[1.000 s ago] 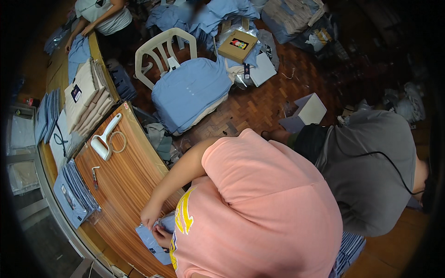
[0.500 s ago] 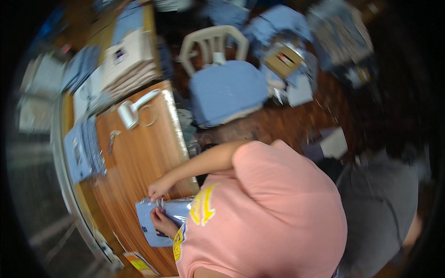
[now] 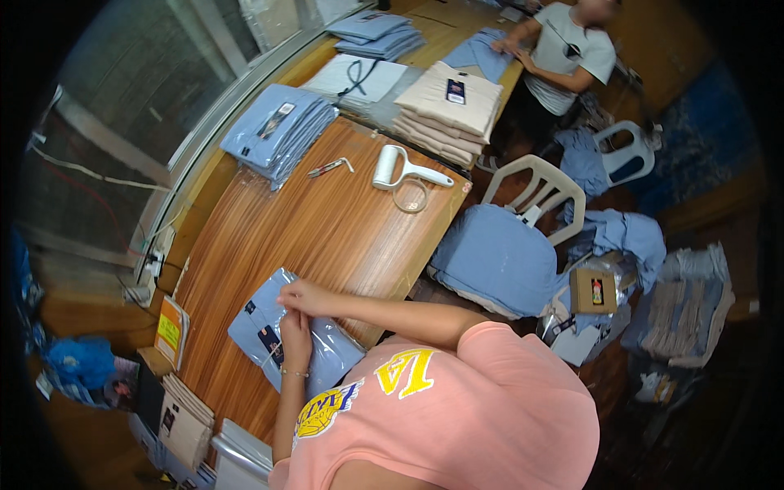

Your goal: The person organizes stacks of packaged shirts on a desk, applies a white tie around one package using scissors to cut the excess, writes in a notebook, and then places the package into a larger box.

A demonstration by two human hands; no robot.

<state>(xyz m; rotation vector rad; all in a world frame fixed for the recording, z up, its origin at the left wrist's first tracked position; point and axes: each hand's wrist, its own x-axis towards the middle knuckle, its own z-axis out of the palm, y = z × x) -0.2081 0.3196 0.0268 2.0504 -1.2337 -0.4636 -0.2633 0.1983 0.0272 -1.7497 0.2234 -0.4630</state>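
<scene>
A folded light-blue shirt (image 3: 331, 359) in a clear plastic sleeve lies on the wooden table in front of me, with a dark tag (image 3: 270, 345) on it. Above its upper part my two hands meet. My right hand (image 3: 300, 297) comes across from the right, its fingers pinched together. Just below, my left hand (image 3: 294, 328), with a bracelet on its wrist, has its fingers closed upward against the right fingertips. What they pinch is too small to make out.
On the wooden table (image 3: 269, 220) lie a white lint roller (image 3: 412, 170), a tape ring (image 3: 410, 196) and a small cutter (image 3: 329, 168). Packed blue shirts (image 3: 278, 131) and beige shirts (image 3: 447, 106) stand beyond. A chair (image 3: 498, 253) holds blue cloth. A co-worker (image 3: 563, 57) handles blue fabric.
My view has swung round, bringing the co-worker and the table's near-left side into sight. My hands remain together over the packed shirt, the right hand now lying closer against the left fingertips.
</scene>
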